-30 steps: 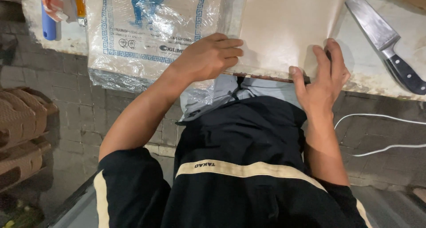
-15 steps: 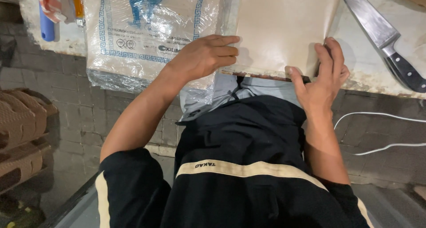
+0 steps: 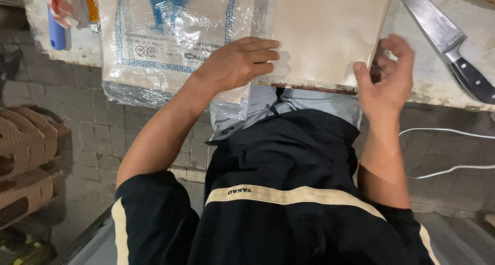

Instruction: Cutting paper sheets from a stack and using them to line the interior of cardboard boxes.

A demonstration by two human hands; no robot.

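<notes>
Two bare hands are being worked at a pale beige flat board (image 3: 330, 33) at upper centre. The left hand (image 3: 240, 63) is being pressed flat, fingers together, across the board and a clear plastic-wrapped printed sack (image 3: 170, 33). The right hand (image 3: 386, 79), earlier gripping the edge, is now being lifted off, fingers loosely spread, near a steel kitchen knife (image 3: 448, 38).

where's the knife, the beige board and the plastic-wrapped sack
knife (image 3: 432, 23), head view, on the blade
beige board (image 3: 330, 33), head view, on its flat face
plastic-wrapped sack (image 3: 170, 33), head view, on its printed front
</notes>
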